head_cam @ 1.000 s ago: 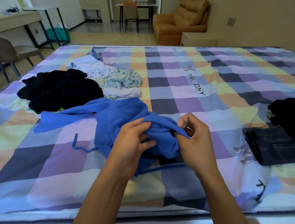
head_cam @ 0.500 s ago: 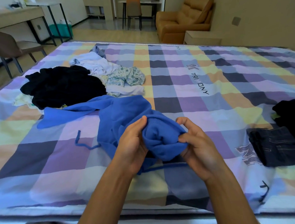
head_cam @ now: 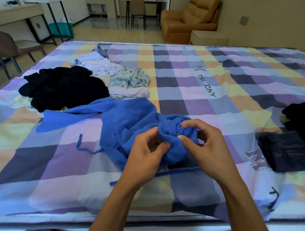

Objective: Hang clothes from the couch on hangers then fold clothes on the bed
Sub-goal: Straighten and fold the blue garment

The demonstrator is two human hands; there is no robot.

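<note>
Bed (head_cam: 190,89): checked cover in purple, yellow, peach and dark blue squares, printed lettering running across the middle. It fills most of the view; the near edge is at the bottom.

Blue sweatshirt (head_cam: 131,119): lies on the near-centre of the bed. One sleeve is stretched out to the left, and a drawstring (head_cam: 86,148) trails onto the cover. The near part is bunched up between the hands.

Left hand (head_cam: 146,157): fingers curled, grip clamped on a fold of the bunched blue cloth.
Right hand (head_cam: 207,148): thumb and fingers pinching the same bunch from the other side, grip closed on the cloth. The hands are close together.

Left of centre, beyond the sweatshirt: a black pile (head_cam: 65,87). A white garment (head_cam: 99,65) and a pale patterned garment (head_cam: 131,78) sit just beside it, touching.

Right edge of bed: folded dark jeans (head_cam: 286,151), with another black garment (head_cam: 300,116) just behind them.

Room: tan couch (head_cam: 187,21) past the far side of the bed, a low wooden stand (head_cam: 207,37) beside it. A desk (head_cam: 12,15) stands along the left wall with a brown chair (head_cam: 5,46) near it and a teal bin (head_cam: 60,29) under the far end. A second chair (head_cam: 137,6) is at a table in the back. Wood floor, beige wall on the right.
</note>
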